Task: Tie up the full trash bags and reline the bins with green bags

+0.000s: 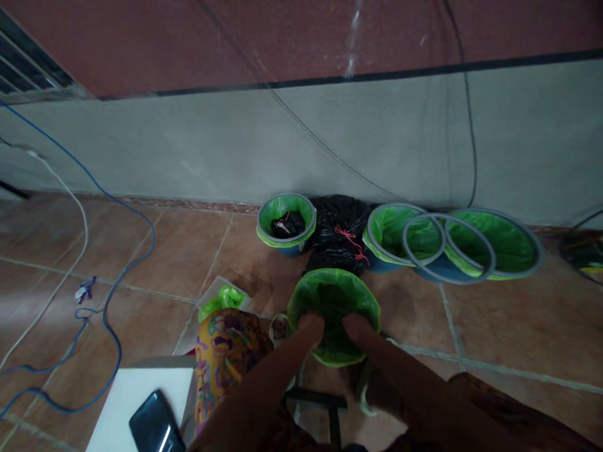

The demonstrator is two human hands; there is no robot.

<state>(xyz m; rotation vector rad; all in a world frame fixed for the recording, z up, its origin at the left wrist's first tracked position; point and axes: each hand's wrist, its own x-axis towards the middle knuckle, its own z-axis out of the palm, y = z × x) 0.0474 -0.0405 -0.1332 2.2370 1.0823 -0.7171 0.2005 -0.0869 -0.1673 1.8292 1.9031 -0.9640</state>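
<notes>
Between my legs stands a bin lined with a green plastic bag [339,285], its edge folded out over the top. My left hand [311,328] reaches into its left side and my right hand [357,329] into its right side. Both sets of fingers disappear into the dark inside, so what they touch or hold is hidden. A loose grey rim ring [491,271] rests across two green-lined bins, the nearer one [391,232] and the one to its right [518,248].
Black bags with red ties [336,216] lean by the wall beside another lined bin [268,210]. A box with green bags [223,298] lies left of my knee. A phone [156,424] rests on a white surface [115,402]. A blue cable [113,333] and keys [85,290] lie on the tiles.
</notes>
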